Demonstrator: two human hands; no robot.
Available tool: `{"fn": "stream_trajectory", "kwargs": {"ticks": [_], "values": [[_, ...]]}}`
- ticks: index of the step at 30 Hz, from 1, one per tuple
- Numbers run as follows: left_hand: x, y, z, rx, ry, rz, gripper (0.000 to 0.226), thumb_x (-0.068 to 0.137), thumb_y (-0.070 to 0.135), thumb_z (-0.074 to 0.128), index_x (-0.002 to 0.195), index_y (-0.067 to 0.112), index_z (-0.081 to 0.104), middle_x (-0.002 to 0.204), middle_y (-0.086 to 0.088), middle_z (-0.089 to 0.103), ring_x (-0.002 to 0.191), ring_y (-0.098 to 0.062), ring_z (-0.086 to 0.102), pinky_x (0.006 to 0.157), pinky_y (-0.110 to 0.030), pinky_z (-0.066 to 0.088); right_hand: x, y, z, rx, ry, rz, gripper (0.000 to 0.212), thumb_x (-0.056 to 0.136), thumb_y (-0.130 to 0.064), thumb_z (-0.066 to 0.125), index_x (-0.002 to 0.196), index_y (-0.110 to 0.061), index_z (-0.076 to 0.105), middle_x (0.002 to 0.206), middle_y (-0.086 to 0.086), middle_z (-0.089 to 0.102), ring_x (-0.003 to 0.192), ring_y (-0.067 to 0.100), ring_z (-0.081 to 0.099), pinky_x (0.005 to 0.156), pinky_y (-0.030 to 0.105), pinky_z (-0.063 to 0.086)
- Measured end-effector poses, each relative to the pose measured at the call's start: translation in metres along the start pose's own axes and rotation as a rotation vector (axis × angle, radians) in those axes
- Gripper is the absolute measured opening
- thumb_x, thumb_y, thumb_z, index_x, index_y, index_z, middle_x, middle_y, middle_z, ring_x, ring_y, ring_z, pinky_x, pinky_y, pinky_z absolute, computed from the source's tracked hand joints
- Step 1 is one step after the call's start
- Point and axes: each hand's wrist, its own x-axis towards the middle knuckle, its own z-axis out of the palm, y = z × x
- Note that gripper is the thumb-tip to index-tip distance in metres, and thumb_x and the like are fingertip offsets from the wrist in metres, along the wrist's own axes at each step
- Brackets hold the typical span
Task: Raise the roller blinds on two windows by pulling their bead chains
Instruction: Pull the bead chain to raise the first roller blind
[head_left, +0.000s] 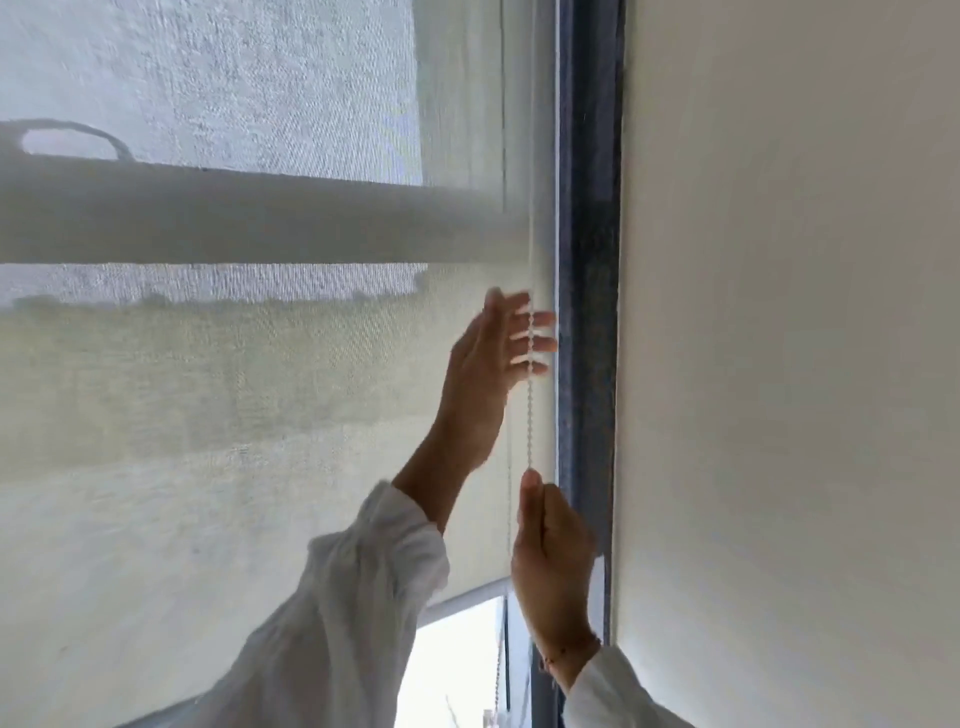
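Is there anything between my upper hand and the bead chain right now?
Nothing visible. The left hand is open, its fingers already at the chain beside the blind. The right hand pinches the same chain lower down.

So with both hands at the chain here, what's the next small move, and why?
Probably close the left hand on the bead chain and pull down. Its fingers are spread open against the chain, the right hand pinches it lower, and the blind's bottom edge still sits low.

Roller blind (249, 395): coarse woven translucent cloth, matt. Bead chain (529, 415): white beads. Wall (779, 364): smooth matt. Sleeve (337, 623): white cloth.
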Motion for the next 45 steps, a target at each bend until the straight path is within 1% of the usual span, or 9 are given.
{"fn": "stream_trajectory", "kwargs": {"ticks": [6, 15, 20, 23, 26, 30, 35, 40, 45], "values": [[0.012, 0.011, 0.032, 0.157, 0.309, 0.13, 0.048, 0.094, 0.039, 0.042, 0.047, 0.028, 0.049, 0.038, 0.01, 0.036, 0.041, -0.013, 0.03, 0.045, -0.028, 0.023, 0.0, 0.0, -0.001, 0.14, -0.103, 0.184, 0.045, 0.087, -0.058, 0.039, 0.055, -0.026, 0.041, 0.037, -0.012, 0.031, 0.039, 0.007, 0.03, 0.043, 0.019, 0.022], [-0.033, -0.024, 0.039, 0.331, 0.322, 0.183, 0.044, 0.094, 0.03, 0.043, 0.052, 0.016, 0.04, 0.044, 0.007, 0.044, 0.044, -0.006, 0.037, 0.044, -0.027, 0.03, 0.098, -0.026, -0.022, 0.673, -0.213, 0.634, 0.05, 0.096, -0.044, 0.019, 0.09, -0.015, 0.059, 0.087, 0.001, 0.063, 0.08, 0.01, 0.06, 0.065, 0.013, 0.051], [-0.089, -0.078, 0.032, 0.367, 0.253, 0.077, 0.044, 0.094, 0.033, 0.044, 0.052, 0.024, 0.037, 0.045, 0.011, 0.037, 0.044, -0.004, 0.03, 0.044, -0.021, 0.024, 0.145, -0.061, -0.034, 0.762, -0.271, 0.544, 0.043, 0.097, -0.039, 0.031, 0.102, -0.006, 0.059, 0.083, 0.006, 0.066, 0.066, 0.014, 0.065, 0.064, 0.028, 0.056], [-0.118, -0.091, 0.034, 0.373, 0.175, 0.035, 0.042, 0.093, 0.027, 0.043, 0.051, 0.031, 0.037, 0.043, 0.014, 0.035, 0.045, -0.003, 0.028, 0.045, -0.021, 0.023, 0.149, -0.068, -0.027, 0.573, -0.199, 0.518, 0.039, 0.094, -0.04, 0.041, 0.071, -0.02, 0.064, 0.052, -0.007, 0.051, 0.038, 0.006, 0.04, 0.039, 0.021, 0.034], [-0.122, -0.095, 0.036, 0.261, 0.148, -0.14, 0.044, 0.094, 0.026, 0.042, 0.05, 0.028, 0.042, 0.043, 0.012, 0.037, 0.045, -0.005, 0.031, 0.046, -0.023, 0.025, 0.136, -0.067, -0.017, 0.245, -0.014, 0.282, 0.052, 0.094, -0.038, 0.041, 0.044, -0.026, 0.047, 0.043, -0.011, 0.043, 0.044, 0.01, 0.041, 0.053, 0.032, 0.038], [-0.09, -0.081, 0.029, 0.016, 0.061, -0.354, 0.048, 0.098, 0.036, 0.03, 0.063, 0.021, 0.058, 0.06, 0.003, 0.056, 0.057, -0.011, 0.05, 0.057, -0.024, 0.04, 0.128, -0.072, -0.022, 0.122, 0.098, 0.041, 0.046, 0.095, -0.027, 0.042, 0.049, -0.03, 0.035, 0.046, -0.013, 0.04, 0.044, 0.001, 0.045, 0.048, 0.012, 0.031], [-0.028, -0.021, 0.028, -0.07, 0.023, -0.217, 0.054, 0.096, 0.044, 0.018, 0.109, 0.01, 0.058, 0.108, -0.007, 0.064, 0.103, -0.015, 0.06, 0.09, -0.027, 0.045, 0.117, -0.066, -0.028, 0.125, 0.163, -0.043, 0.044, 0.092, -0.032, 0.043, 0.053, -0.01, 0.045, 0.043, -0.002, 0.041, 0.043, 0.014, 0.042, 0.041, 0.021, 0.03], [0.009, 0.047, 0.044, -0.097, -0.042, -0.056, 0.036, 0.097, 0.036, 0.031, 0.107, 0.013, 0.056, 0.117, -0.01, 0.06, 0.113, -0.022, 0.057, 0.1, -0.031, 0.042, 0.079, -0.056, -0.034, 0.095, 0.166, -0.052, 0.048, 0.09, -0.033, 0.041, 0.051, -0.006, 0.043, 0.041, 0.012, 0.043, 0.043, 0.025, 0.04, 0.04, 0.035, 0.029], [0.014, 0.067, 0.057, -0.13, -0.023, -0.035, 0.028, 0.097, 0.03, 0.039, 0.091, 0.011, 0.059, 0.074, -0.001, 0.057, 0.061, -0.011, 0.056, 0.053, -0.017, 0.046, 0.03, -0.041, -0.043, 0.088, 0.072, -0.061, 0.049, 0.094, -0.042, 0.035, 0.053, -0.016, 0.04, 0.043, -0.005, 0.033, 0.039, 0.012, 0.032, 0.037, 0.024, 0.022]]}}
